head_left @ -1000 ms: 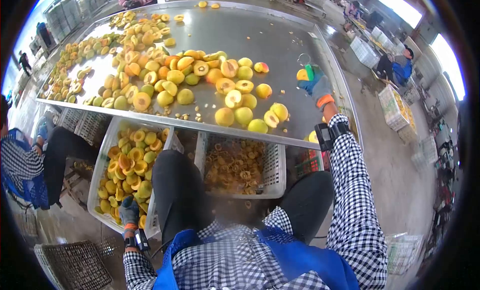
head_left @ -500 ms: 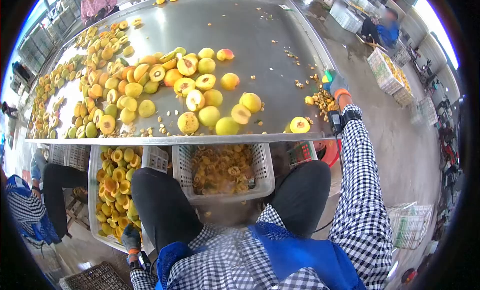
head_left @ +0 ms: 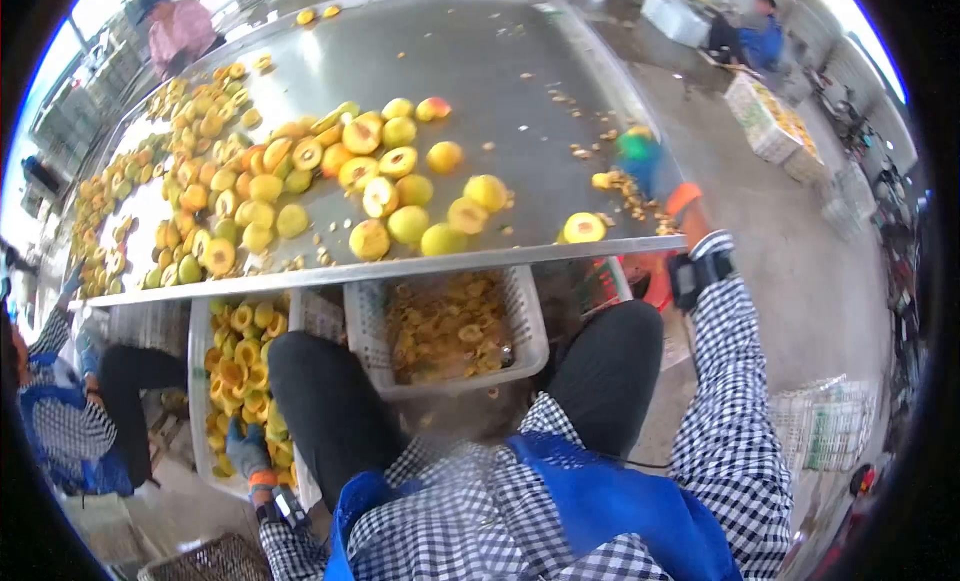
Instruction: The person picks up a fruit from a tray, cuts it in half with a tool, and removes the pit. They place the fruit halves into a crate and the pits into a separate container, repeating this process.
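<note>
Shiny metal surface carries fruit, whole and cut, mostly towards its left; pits lie near its right edge. Right hand, blurred, is at those pits with something green at its fingers; how open its grip is, I cannot tell. Left hand touches halves in the left crate, its grip's opening unclear too.

Counted one metal table, one crate of fruit halves and one crate of scraps below it, three other people (pink top, blue top, checked sleeves), and two fruit pieces by the far rim; heaped fruit and pits were too numerous to tally.
</note>
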A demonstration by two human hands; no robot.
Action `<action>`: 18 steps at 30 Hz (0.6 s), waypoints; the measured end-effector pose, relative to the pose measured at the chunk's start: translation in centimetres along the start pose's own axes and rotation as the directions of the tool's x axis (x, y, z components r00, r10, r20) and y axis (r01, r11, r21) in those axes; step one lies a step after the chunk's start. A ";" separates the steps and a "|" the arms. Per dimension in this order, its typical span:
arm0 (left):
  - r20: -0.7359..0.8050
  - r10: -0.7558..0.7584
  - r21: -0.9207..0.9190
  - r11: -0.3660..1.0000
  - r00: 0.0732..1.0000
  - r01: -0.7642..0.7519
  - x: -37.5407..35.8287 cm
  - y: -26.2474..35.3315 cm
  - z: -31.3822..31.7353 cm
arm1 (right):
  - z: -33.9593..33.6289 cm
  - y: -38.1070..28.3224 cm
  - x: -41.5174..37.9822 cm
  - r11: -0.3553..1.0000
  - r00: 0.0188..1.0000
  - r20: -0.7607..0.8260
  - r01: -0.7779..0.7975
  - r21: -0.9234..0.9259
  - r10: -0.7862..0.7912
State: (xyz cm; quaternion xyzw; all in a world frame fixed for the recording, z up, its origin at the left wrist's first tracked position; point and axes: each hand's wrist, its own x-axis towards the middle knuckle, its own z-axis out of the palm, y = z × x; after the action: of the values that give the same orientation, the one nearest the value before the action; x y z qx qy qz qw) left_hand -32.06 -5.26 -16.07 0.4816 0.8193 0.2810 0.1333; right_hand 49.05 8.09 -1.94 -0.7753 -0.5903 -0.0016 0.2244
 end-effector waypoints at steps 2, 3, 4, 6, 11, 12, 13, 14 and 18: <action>0.044 -0.120 -0.423 0.897 0.992 0.128 0.5 2.5 1.0 | 0.4 -6.5 -4.2 0.960 0.936 0.340 0.173 -0.221 -0.090; 0.047 -0.085 -0.383 0.919 0.995 0.096 2.3 1.1 2.3 | 0.7 -9.0 -5.1 0.938 0.891 0.450 0.202 -0.281 -0.057; 0.008 0.004 -0.303 0.953 1.000 -0.002 3.2 1.1 2.9 | -0.5 -12.2 -5.2 0.927 0.809 0.564 0.068 -0.369 0.165; 0.035 0.074 -0.440 0.896 0.997 -0.052 3.3 4.5 3.3 | -0.4 -12.6 -4.2 0.958 0.778 0.611 0.039 -0.283 0.149; -0.031 0.196 -0.479 0.858 0.980 -0.187 1.0 14.6 0.4 | 7.5 -10.2 -2.4 0.998 0.839 0.541 0.032 0.047 -0.053; -0.080 0.246 -0.426 0.868 0.966 -0.256 0.7 15.7 0.1 | 8.1 -11.8 -3.0 0.995 0.861 0.505 0.012 0.100 -0.061; -0.117 0.309 -0.472 0.819 0.944 -0.326 0.5 16.6 0.0 | 8.3 -12.9 -3.3 0.988 0.879 0.472 -0.004 0.155 -0.070; -0.157 0.366 -0.508 0.766 0.917 -0.393 0.3 17.4 -0.3 | 8.1 -13.2 -3.4 0.987 0.896 0.436 0.010 0.159 -0.079; -0.311 0.559 -0.450 0.625 0.768 -0.638 1.0 19.6 -1.0 | 6.4 -15.7 -4.3 0.821 0.924 0.379 -0.248 0.514 0.042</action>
State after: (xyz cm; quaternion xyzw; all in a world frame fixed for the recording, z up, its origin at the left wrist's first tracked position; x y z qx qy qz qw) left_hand -19.00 2.67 -3.65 0.6488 0.5076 0.5578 0.1017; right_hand 31.67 9.61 -3.45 -0.7079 -0.5338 0.3248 0.3294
